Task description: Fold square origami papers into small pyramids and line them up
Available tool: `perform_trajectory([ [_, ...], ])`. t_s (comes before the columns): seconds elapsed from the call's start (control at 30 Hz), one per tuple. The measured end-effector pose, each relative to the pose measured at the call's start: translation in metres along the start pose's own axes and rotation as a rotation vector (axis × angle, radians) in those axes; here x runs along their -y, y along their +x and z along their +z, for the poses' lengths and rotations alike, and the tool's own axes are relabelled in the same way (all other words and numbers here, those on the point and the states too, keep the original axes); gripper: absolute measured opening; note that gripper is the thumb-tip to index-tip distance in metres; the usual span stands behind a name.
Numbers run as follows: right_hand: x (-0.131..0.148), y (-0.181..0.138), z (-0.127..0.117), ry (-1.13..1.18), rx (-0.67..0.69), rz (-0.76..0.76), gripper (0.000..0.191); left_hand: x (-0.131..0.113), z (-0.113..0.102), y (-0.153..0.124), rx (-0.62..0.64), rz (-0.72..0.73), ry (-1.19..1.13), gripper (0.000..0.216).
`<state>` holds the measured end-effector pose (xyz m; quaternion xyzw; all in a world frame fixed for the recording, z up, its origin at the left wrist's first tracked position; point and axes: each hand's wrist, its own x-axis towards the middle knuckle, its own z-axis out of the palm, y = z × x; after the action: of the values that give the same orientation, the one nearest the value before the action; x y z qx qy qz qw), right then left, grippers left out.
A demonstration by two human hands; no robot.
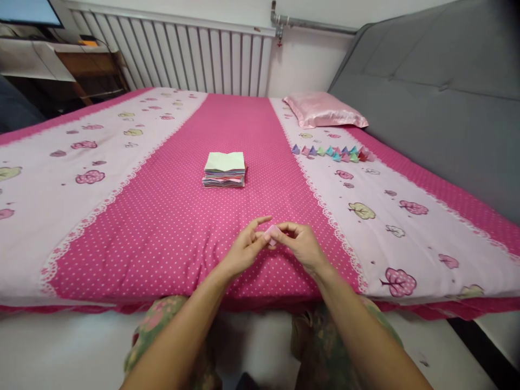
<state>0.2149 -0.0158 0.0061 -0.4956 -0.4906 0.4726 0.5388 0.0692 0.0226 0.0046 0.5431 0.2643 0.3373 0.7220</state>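
Between my two hands is a small folded piece of pink paper, held just above the front part of the bed. My left hand pinches its left side with thumb and fingers, the index finger stretched out above. On the other side, my right hand grips the paper between thumb and fingertips. Beyond them lies a stack of square paper sheets with a pale green sheet on top. Off to the right, several small folded paper pieces in purple, pink, green, blue and red stand in rows.
The bed has a pink dotted and white tree-print cover. A shiny pink pillow lies by the grey headboard. A white radiator runs along the wall, and a desk with a monitor stands far left.
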Motion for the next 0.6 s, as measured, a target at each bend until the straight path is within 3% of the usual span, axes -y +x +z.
perform_trajectory([
  [0.23, -0.005, 0.0, 0.004, 0.058, -0.158, 0.005, 0.018, 0.009, 0.008, 0.005, -0.207, -0.077, -0.006, 0.034],
  [0.33, -0.006, 0.0, 0.005, 0.101, -0.208, 0.011, 0.018, 0.009, 0.008, 0.006, -0.21, -0.105, 0.051, 0.031],
  [0.6, -0.005, 0.003, 0.002, 0.1, -0.176, 0.037, 0.017, 0.012, 0.006, 0.005, -0.128, -0.049, 0.126, 0.031],
])
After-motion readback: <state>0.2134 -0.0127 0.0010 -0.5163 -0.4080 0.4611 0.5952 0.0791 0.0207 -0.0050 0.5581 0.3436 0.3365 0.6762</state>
